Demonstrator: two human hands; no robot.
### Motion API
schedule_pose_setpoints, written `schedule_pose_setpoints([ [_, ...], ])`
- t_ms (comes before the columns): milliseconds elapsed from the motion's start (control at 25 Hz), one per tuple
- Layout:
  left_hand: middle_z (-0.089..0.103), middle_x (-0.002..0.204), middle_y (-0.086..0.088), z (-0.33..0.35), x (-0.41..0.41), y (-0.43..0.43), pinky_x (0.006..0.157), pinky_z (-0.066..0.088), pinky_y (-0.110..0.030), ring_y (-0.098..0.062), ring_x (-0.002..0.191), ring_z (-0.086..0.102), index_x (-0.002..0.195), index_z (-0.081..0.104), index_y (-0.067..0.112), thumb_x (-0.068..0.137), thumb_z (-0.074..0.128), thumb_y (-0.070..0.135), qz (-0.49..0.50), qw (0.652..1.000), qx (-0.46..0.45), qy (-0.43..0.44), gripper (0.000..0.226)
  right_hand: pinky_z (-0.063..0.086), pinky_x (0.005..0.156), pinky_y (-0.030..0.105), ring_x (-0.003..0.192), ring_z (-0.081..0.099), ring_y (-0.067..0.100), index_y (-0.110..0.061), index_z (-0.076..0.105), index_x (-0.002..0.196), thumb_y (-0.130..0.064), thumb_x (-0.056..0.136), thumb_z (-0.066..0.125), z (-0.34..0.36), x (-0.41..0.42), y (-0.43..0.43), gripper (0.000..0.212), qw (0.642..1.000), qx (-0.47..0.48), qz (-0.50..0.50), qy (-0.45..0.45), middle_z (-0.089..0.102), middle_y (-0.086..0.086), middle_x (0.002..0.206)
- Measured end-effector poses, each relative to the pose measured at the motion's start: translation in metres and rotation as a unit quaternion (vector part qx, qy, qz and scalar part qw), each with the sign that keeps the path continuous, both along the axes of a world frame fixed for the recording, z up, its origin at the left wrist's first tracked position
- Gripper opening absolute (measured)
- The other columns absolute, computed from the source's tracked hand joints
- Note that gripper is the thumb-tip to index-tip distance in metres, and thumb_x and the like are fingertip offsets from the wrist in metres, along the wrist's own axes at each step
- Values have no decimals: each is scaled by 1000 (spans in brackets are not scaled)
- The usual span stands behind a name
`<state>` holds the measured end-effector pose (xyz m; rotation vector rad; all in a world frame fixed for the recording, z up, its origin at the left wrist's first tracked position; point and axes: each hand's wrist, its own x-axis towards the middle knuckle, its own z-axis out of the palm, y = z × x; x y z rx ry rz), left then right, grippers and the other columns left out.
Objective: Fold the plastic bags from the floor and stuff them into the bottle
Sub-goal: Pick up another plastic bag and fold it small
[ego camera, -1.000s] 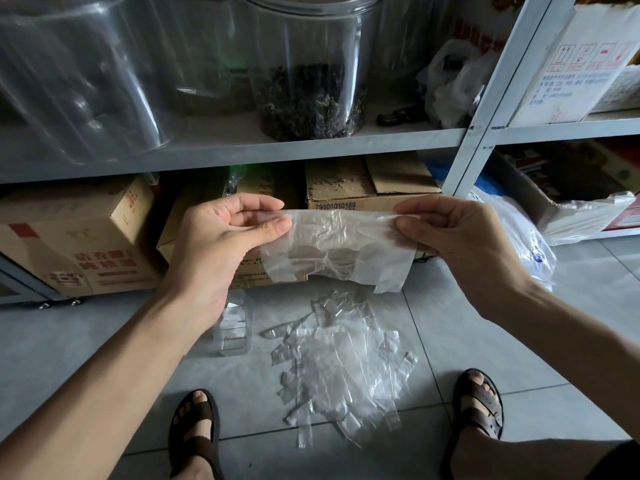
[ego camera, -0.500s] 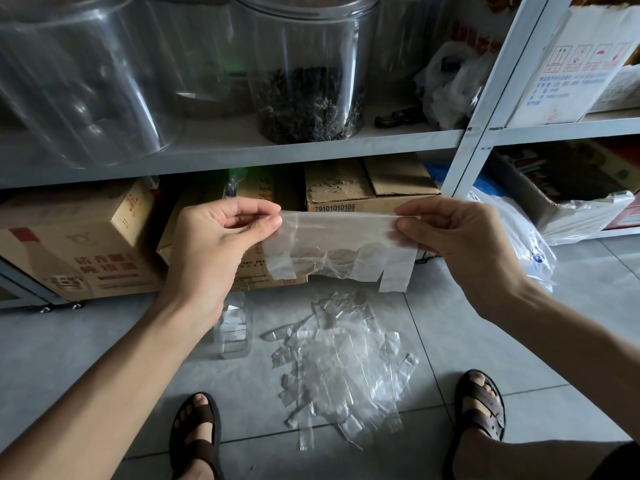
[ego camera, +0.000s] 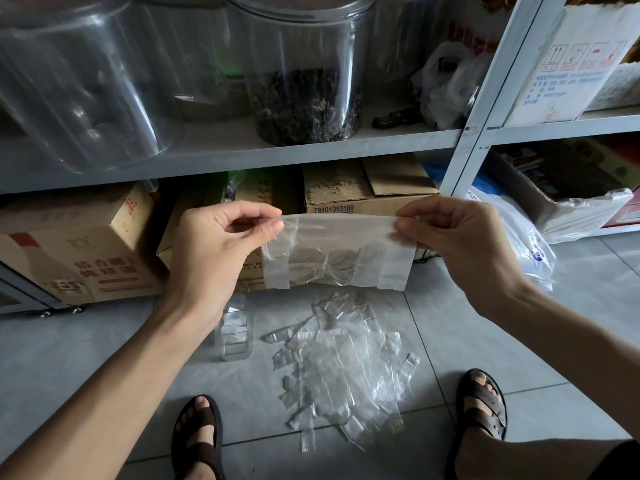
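Two hands hold one clear plastic bag [ego camera: 334,252] stretched flat between them, up off the floor. The left hand [ego camera: 214,251] pinches the bag's top edge at nine o'clock between thumb and forefinger. The right hand [ego camera: 460,247] pinches the same edge at three o'clock, its other fingers curled. The bag hangs from that taut edge with an uneven lower rim. At six o'clock from it, a loose pile of clear bags [ego camera: 343,372] lies on the grey tiled floor [ego camera: 485,334]. A small clear bottle [ego camera: 234,332] stands on the floor at about seven o'clock from the held bag, just beside the pile's left edge. Brown sandals [ego camera: 197,441] flank the pile's near end. At twelve o'clock, cardboard boxes [ego camera: 367,192] sit under a metal shelf [ego camera: 242,150] carrying big clear jars [ego camera: 304,81], one with dark dried matter at its bottom.
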<state>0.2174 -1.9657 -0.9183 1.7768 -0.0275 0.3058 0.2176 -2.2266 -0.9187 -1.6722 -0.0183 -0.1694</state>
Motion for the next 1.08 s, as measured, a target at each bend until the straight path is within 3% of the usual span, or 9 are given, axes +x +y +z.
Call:
schedule_pose_setpoints([
  [120, 77, 83, 2, 0, 0, 1, 75, 53, -18, -13, 79, 72, 84, 78, 24, 78, 80, 10, 1, 1000, 2, -6, 15, 61, 75, 29, 77, 75, 21, -18, 75, 82, -1, 80, 75, -1, 2, -1, 17, 1000, -24, -7, -7, 77, 5, 80],
  [320, 72, 88, 2, 0, 1, 3, 78, 51, -27, -11, 82, 66, 80, 77, 25, 81, 79, 15, 7, 999, 46, 3, 10, 48, 67, 16, 71, 59, 5, -27, 74, 77, -7, 81, 77, -5, 5, -4, 20, 993, -105, -32, -41, 70, -9, 78],
  [480, 74, 97, 7, 2, 3, 2, 80, 51, -17, -4, 90, 68, 82, 73, 21, 87, 73, 11, -15, 999, 49, 10, 12, 46, 74, 14, 82, 62, 7, -22, 72, 81, -4, 84, 75, -6, 8, -6, 18, 994, -104, -3, -47, 66, -3, 94],
  [640, 74, 83, 4, 2, 3, 3, 69, 48, -13, -2, 77, 67, 87, 72, 18, 91, 69, 11, -26, 998, 58, 16, 8, 48, 71, 18, 77, 62, 6, -16, 71, 85, -4, 88, 69, -6, 8, -5, 12, 994, -101, 26, -36, 73, -2, 87],
  [760, 75, 85, 0, 1, 4, 5, 69, 49, -20, -8, 78, 69, 89, 72, 18, 92, 68, 13, -28, 997, 67, 12, 7, 46, 67, 16, 70, 61, 3, -17, 70, 83, -3, 88, 69, -5, 6, -4, 14, 993, -110, 28, -45, 70, -10, 75],
  [1080, 77, 85, 4, 2, 5, 9, 77, 58, -37, -10, 79, 72, 89, 75, 22, 91, 69, 13, -22, 995, 96, 1, 11, 51, 71, 19, 77, 69, 9, -23, 72, 81, -4, 83, 75, -5, 7, -5, 19, 991, -117, 5, -70, 74, -6, 80],
])
